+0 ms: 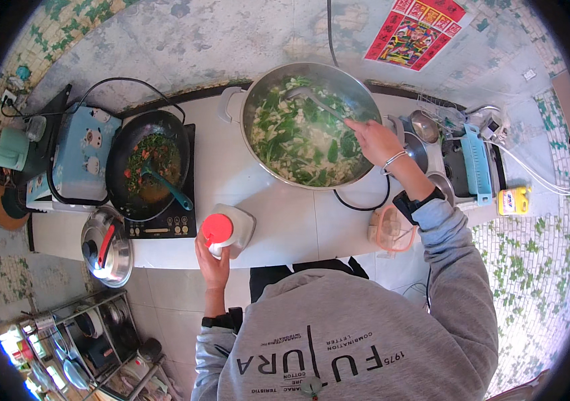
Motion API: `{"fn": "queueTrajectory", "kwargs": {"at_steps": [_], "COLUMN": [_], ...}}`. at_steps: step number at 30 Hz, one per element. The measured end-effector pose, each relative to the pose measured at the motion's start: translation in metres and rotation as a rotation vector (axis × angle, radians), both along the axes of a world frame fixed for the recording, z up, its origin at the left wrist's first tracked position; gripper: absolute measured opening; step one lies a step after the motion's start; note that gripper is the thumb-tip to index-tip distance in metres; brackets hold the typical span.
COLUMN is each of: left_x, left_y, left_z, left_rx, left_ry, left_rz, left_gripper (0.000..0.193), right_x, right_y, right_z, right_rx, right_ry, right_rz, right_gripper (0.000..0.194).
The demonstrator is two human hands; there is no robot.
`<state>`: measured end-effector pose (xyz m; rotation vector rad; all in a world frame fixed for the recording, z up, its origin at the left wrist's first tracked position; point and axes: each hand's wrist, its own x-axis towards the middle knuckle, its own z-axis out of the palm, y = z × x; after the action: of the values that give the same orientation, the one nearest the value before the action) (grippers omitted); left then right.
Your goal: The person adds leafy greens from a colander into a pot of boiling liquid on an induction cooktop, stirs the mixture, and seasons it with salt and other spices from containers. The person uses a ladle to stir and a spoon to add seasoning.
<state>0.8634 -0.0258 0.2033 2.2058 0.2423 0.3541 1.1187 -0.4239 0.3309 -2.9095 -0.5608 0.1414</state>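
Observation:
My right hand (376,142) grips the handle of a grey ladle (321,103), whose head lies among the food at the far side of a large metal pot (253,158). Leafy greens and pale pieces in liquid (305,135) fill much of the pot, and light steam hangs over them. My left hand (213,263) is closed around the near side of a clear jar (244,228) with a red lid (217,228). White contents show through the jar, which stands close to the counter's front edge. The lid is on.
Left of the pot, a black wok (114,185) with chopped greens and a teal spatula (172,190) sits on an induction cooker (164,229). A metal lid (107,250) overhangs the counter edge. At right are a plastic container (394,228), metal bowls (423,125) and a blue rack (475,165).

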Motion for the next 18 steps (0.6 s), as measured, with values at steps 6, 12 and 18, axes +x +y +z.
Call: {"fn": "queueTrajectory", "kwargs": {"at_steps": [6,12,18], "left_x": [-0.002,0.006,0.007], "left_y": [0.001,-0.002,0.002], "left_z": [-0.006,0.007,0.009], "left_rx": [0.017,0.033,0.018], "left_ry": [0.015,0.009,0.009], "left_rz": [0.033,-0.004,-0.059], "left_gripper": [0.067,0.068,0.068], "right_x": [-0.030,-0.088,-0.131], "right_y": [-0.004,-0.035,-0.053], "right_z": [0.024,0.045,0.115], "right_rx": [-0.024,-0.060,-0.080], "right_ry": [0.111,0.149,0.112], "right_rz": [0.081,0.051,-0.016], "right_gripper": [0.038,0.038,0.038]}}
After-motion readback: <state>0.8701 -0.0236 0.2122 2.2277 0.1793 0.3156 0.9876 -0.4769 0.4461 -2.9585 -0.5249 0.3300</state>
